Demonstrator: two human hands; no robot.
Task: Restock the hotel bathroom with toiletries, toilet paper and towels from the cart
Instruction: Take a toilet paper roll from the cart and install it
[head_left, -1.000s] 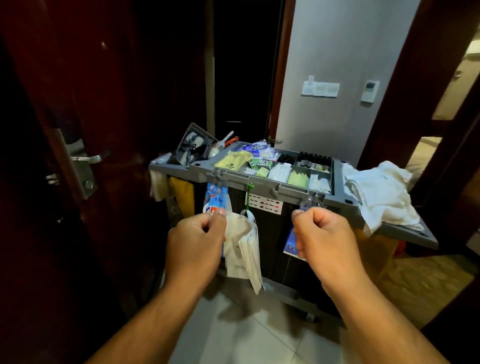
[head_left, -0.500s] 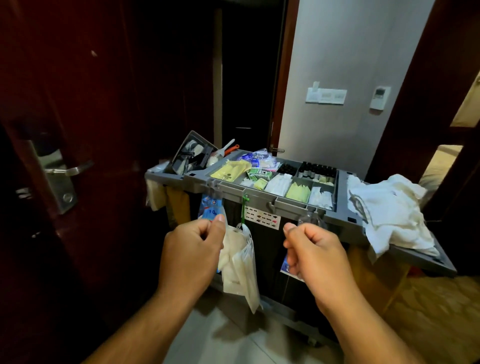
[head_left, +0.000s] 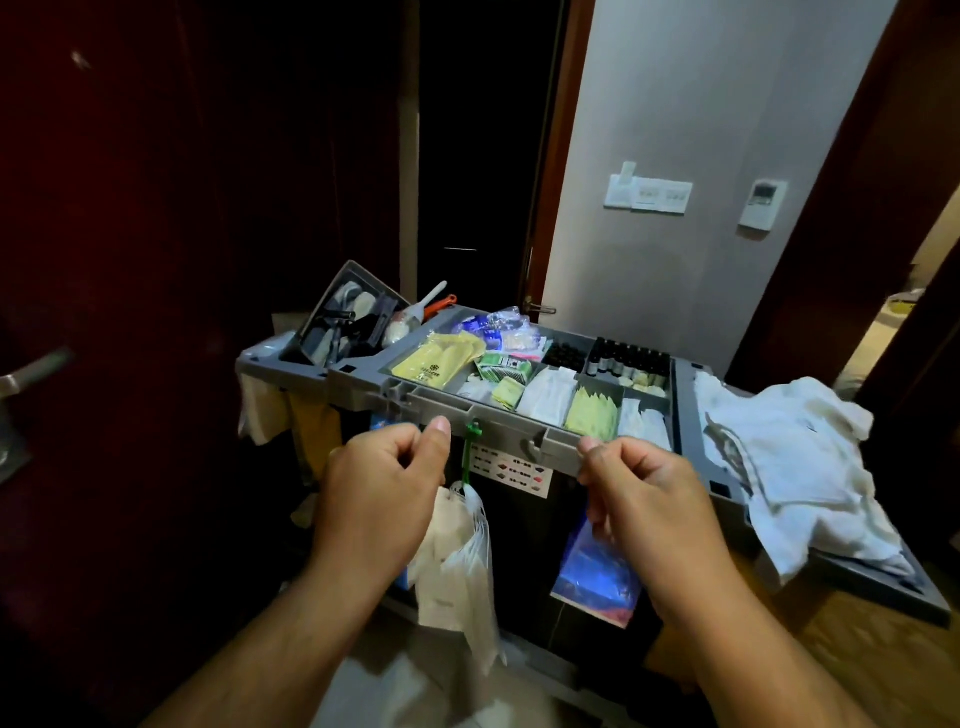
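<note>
2 hands (head_left: 382, 499) (head_left: 652, 519), apparently on cart (head_left: 498, 431)

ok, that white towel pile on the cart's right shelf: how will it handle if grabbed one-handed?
Probably floppy: the towels lie crumpled, and one edge droops over the rim of the shelf. They would likely come up as separate pieces, since they look like several loose cloths rather than a folded stack. Unlikely to slip or roll, being soft fabric lying flat.

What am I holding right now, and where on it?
The left hand and right hand both curl at the cart rim, but the fingers hide whether they actually grip it.
</note>
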